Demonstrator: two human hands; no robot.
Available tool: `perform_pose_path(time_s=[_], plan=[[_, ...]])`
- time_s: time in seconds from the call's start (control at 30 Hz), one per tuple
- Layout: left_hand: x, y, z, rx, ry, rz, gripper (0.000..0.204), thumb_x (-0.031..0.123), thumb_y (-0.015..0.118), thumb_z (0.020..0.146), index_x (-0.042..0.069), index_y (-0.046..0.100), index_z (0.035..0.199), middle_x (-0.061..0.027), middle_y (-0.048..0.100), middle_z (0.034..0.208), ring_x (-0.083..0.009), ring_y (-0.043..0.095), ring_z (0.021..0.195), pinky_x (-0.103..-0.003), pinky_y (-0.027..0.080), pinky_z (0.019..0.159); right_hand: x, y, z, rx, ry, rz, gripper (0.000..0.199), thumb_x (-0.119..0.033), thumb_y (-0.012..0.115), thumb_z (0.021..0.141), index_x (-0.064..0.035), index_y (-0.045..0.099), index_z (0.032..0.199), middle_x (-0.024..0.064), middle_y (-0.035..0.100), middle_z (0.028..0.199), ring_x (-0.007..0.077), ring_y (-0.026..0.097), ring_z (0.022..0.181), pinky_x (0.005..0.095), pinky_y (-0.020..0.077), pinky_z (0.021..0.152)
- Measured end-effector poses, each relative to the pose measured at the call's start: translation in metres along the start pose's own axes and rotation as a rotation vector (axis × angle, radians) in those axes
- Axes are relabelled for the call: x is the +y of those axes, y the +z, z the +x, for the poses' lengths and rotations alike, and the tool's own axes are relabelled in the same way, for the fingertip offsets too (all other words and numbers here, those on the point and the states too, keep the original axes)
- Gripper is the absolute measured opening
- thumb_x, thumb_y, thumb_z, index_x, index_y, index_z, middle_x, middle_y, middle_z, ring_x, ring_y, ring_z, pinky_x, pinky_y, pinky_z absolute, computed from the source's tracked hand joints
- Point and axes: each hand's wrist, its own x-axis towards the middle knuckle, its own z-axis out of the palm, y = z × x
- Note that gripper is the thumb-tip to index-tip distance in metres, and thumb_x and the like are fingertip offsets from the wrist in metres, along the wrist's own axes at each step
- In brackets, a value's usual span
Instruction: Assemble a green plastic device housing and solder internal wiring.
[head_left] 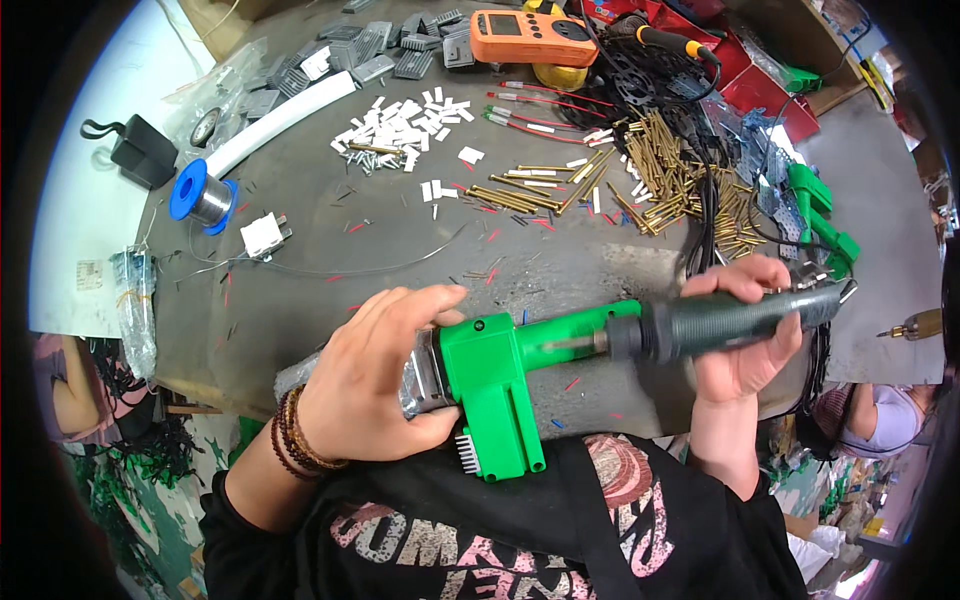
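Note:
A bright green plastic tool housing (pixel 490 365) lies sideways at the table's near edge, with a long arm reaching right and a block pointing toward me. My left hand (pixel 375 365) is wrapped round its shiny, partly clear left end. White comb-like teeth (pixel 468 453) stick out at the housing's lower corner. In my right hand (pixel 745 340) is a dark electric screwdriver (pixel 740 322), held level. Its bit, blurred, points left over the housing's green arm; whether it touches cannot be made out.
Brass-coloured rods (pixel 660 170) and white pieces (pixel 405 125) lie in piles farther back. A solder spool (pixel 203 197), a white plug (pixel 263 235) and a black adapter (pixel 143 150) stand left. An orange meter (pixel 533 38), a soldering iron (pixel 670 42) and another green housing (pixel 820 215) also lie about.

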Motion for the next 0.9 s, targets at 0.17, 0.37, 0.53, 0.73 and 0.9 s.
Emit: perform_pose_path(time_s=[0.17,0.37,0.53,0.73,0.9], plan=[[-0.001,-0.001,0.001,0.001,0.045,-0.013,0.087,0.007,0.078,0.057,0.002,0.042,0.136,-0.0148,0.065,0.109,-0.0347,0.062,0.097,-0.044,0.047,0.09,0.009,0.009,0.008,0.166,0.008,-0.011,0.038,-0.017,0.081,0.078,-0.0197,0.06,0.11,-0.0021,0.058,0.116,0.0137,0.057,0.101,0.0474,0.0362,0.109],[-0.002,-0.005,0.001,-0.026,0.009,-0.015,0.088,0.008,0.077,0.058,0.002,0.041,0.139,-0.0145,0.065,0.109,-0.034,0.062,0.097,-0.043,0.047,0.089,0.018,0.006,0.014,0.165,0.063,0.04,0.038,-0.018,0.081,0.078,-0.02,0.06,0.109,-0.001,0.059,0.116,0.014,0.057,0.103,0.047,0.0359,0.11],[0.0,-0.005,0.003,-0.058,-0.014,-0.034,0.089,0.008,0.076,0.059,0.001,0.041,0.14,-0.0169,0.061,0.118,-0.0346,0.061,0.102,-0.043,0.046,0.094,0.024,0.004,0.018,0.145,0.087,0.071,0.035,-0.019,0.081,0.079,-0.0194,0.06,0.108,-0.0007,0.056,0.115,0.014,0.057,0.104,0.0462,0.0368,0.11],[0.001,-0.006,0.007,-0.015,0.052,-0.025,0.087,0.007,0.075,0.059,0.0,0.042,0.139,-0.0206,0.052,0.134,-0.0375,0.052,0.122,-0.043,0.044,0.102,0.027,0.004,0.019,0.155,0.108,0.077,0.034,-0.02,0.08,0.08,-0.0185,0.061,0.108,-0.0002,0.055,0.113,0.0139,0.056,0.104,0.0458,0.0373,0.111],[0.002,-0.005,0.008,-0.022,0.057,-0.033,0.085,0.007,0.075,0.06,-0.001,0.042,0.138,-0.0208,0.049,0.137,-0.0379,0.05,0.126,-0.042,0.044,0.103,0.028,0.001,0.019,0.147,0.095,0.082,0.04,-0.02,0.08,0.078,-0.0189,0.06,0.113,-0.0004,0.056,0.115,0.0134,0.056,0.104,0.0458,0.0375,0.11]])
